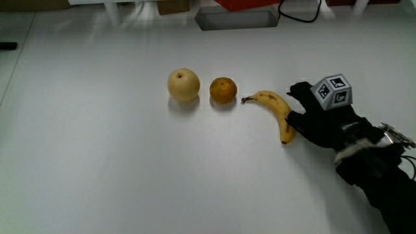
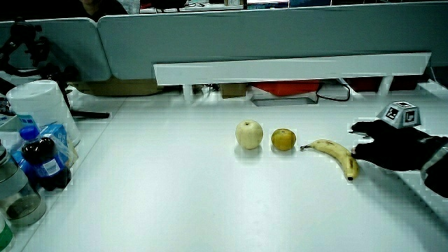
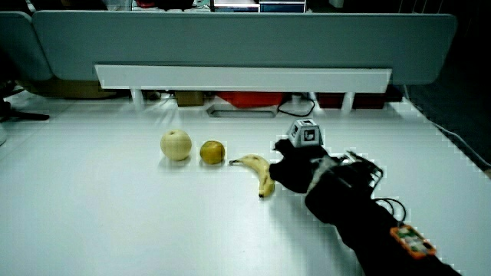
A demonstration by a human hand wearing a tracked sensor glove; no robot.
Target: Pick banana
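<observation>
Main view: curved yellow banana (image 1: 277,112) flat on white tabletop (image 1: 117,169), beside small orange fruit (image 1: 223,90); long axis from stem near orange to tip touching black gloved hand (image 1: 322,120); fingers (image 1: 300,90) loosely spread, holding nothing

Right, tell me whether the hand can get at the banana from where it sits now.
Probably yes. The hand lies on the table right beside the banana, at the end away from the orange. Nothing stands between them, and the orange lies clear of the banana's stem tip.
</observation>
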